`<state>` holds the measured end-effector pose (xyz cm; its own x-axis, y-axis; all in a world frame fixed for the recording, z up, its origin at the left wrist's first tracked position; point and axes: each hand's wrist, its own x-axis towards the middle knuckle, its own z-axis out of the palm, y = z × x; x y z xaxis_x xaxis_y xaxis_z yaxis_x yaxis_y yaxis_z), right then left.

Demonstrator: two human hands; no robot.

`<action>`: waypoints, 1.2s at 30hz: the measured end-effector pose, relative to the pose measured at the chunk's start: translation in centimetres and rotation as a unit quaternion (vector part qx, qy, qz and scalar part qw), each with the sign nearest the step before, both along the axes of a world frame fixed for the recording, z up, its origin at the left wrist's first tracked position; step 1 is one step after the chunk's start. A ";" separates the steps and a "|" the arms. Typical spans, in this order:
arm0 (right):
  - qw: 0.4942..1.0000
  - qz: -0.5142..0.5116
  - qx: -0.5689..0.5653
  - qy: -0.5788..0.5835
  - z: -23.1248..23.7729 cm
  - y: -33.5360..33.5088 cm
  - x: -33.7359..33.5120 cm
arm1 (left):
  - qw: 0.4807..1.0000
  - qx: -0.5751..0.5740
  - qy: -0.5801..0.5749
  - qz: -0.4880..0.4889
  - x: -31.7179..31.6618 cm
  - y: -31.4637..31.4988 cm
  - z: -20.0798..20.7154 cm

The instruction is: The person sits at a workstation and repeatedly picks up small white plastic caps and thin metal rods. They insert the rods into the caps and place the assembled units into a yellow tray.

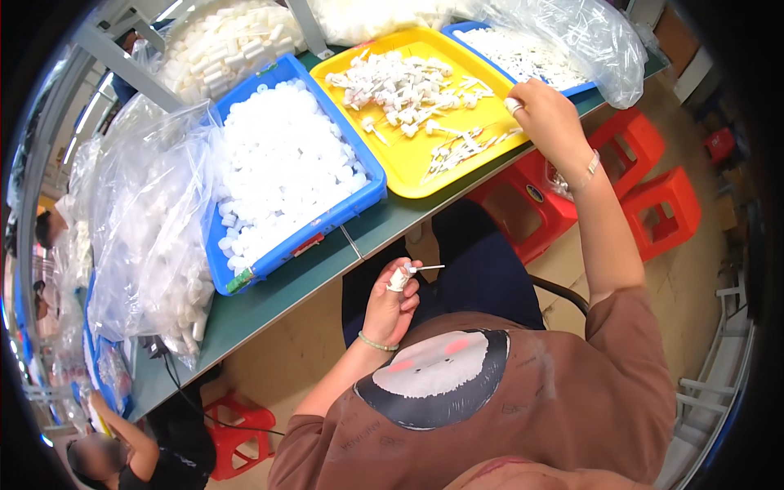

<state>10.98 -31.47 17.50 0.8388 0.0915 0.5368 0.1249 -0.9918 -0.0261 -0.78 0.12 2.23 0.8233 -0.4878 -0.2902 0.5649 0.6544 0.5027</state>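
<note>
In front of my lap my left hand (390, 306) is closed in a pinch. A small white plastic piece with a thin white stick (429, 267) pokes out from its fingertips. White wrapping covers one finger of that hand. My right hand (545, 118) is bent over the right rim of the yellow tray (400, 175), its fingers drawn together. White wrapping shows on a finger there too, and what the fingertips hold, if anything, cannot be made out. Inside the tray lie a heap of small white stemmed parts (400, 86) and a looser group of thin white sticks (465, 153).
Left of the tray stands a blue bin (306, 233) full of white plastic caps (282, 155). Clear bags (143, 237) of white parts crowd the green table (278, 314). Another blue tray (584, 88) lies right. Red stools (661, 212) stand nearby; a person (131, 453) sits lower left.
</note>
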 end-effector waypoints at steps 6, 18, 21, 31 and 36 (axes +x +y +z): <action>0.972 -0.051 -0.150 0.173 0.0 0.7 4.7 | 1.000 -0.001 0.009 0.003 0.1 0.2 0.2; 0.948 0.150 0.244 0.135 1.9 5.7 -5.5 | 0.999 -0.019 -0.029 0.026 -0.2 0.7 0.9; 0.911 0.317 0.235 0.118 -2.6 9.4 -10.1 | 0.998 -0.036 -0.029 0.034 -0.1 0.4 1.1; 0.870 0.282 0.355 0.194 -6.8 12.1 -11.5 | 0.996 0.019 -0.051 0.072 -0.1 0.8 1.0; 0.913 0.331 0.230 0.070 -7.7 12.4 -11.4 | 0.995 0.060 -0.043 0.072 0.0 0.5 1.1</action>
<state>-0.46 -19.10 9.79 0.7452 0.3947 0.5374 0.6556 -0.5807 -0.4826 -0.79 0.63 3.29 0.9065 -0.3291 -0.2647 0.4211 0.6577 0.6246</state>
